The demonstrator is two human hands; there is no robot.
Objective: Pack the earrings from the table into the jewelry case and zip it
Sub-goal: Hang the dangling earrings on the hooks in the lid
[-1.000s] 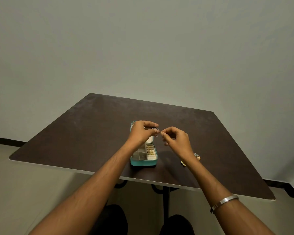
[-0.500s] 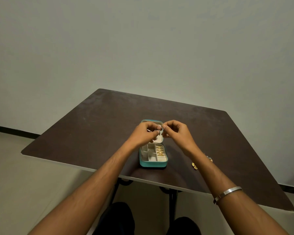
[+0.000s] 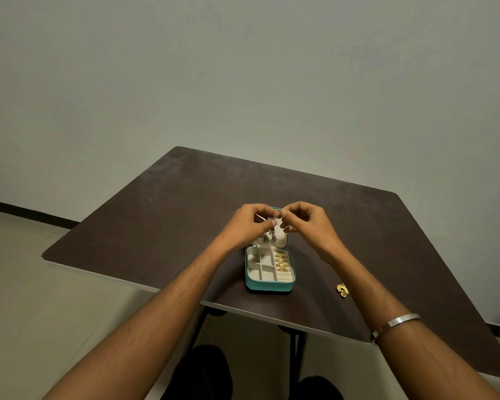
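Observation:
A teal jewelry case (image 3: 269, 287) lies open near the table's front edge, its lid raised at the far side. Several gold pieces (image 3: 281, 261) sit in its right-hand slots; the left compartments look bare. Purple dangling earrings (image 3: 271, 236) hang against the inside of the lid. My left hand (image 3: 250, 226) and my right hand (image 3: 308, 223) meet at the lid's top, fingertips pinching a small earring there. A gold earring (image 3: 342, 290) lies on the table to the right of the case.
The dark brown table (image 3: 156, 215) stands against a plain wall. A silver bangle (image 3: 394, 324) circles my right wrist. My knees and the table's legs show below the front edge.
The camera view has shifted so the case sits further right and lower. Both hands have closed in together at the lid's top; dangling earrings now show on the lid.

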